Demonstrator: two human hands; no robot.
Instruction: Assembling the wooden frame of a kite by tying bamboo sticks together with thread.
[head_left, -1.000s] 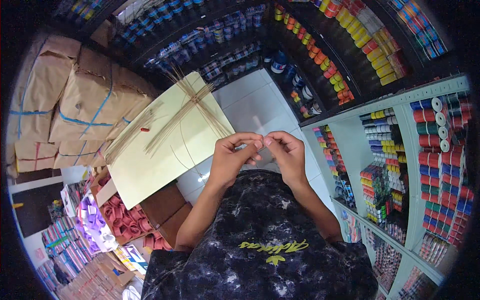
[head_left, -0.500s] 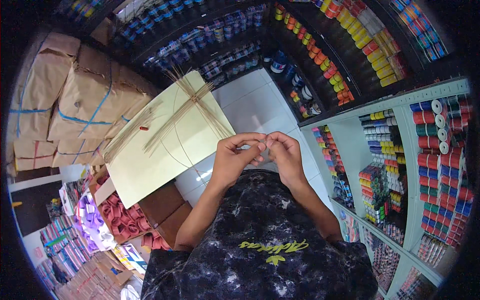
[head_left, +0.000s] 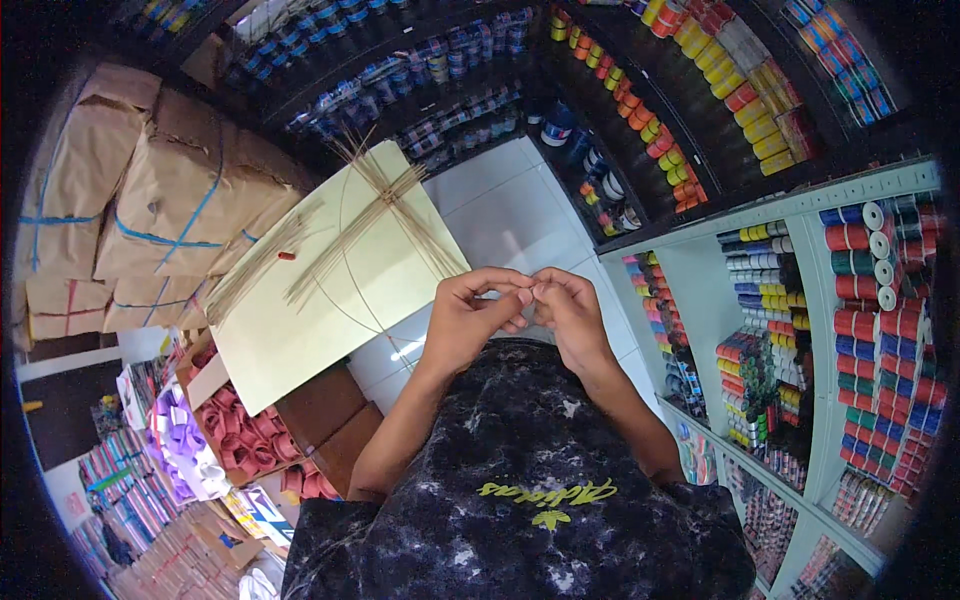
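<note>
My left hand [head_left: 477, 308] and my right hand [head_left: 570, 312] meet in front of my dark patterned shirt, near the right corner of a pale tabletop. Fingertips of both are pinched together and nearly touch. Whatever lies between them is too small or too hidden to name. On the tabletop [head_left: 290, 350] rests a bundle of thin tan strips [head_left: 390, 196], crossed over one another, with one long strip bent into a curve. More loose strips [head_left: 250, 282] lie along the far left side, beside a small red object [head_left: 287, 256].
Large paper-wrapped parcels [head_left: 170, 190] tied with blue cord are stacked at left. A box of pink rolls [head_left: 240, 430] stands below the table. Dark shelves [head_left: 640, 120] of spools rise at the back, and a pale green shelf unit [head_left: 780, 290] stands close on my right.
Both hands stay in nearly the same place, fingertips pinched, with only a slight shift of the fingers. The strips on the table lie as before.
</note>
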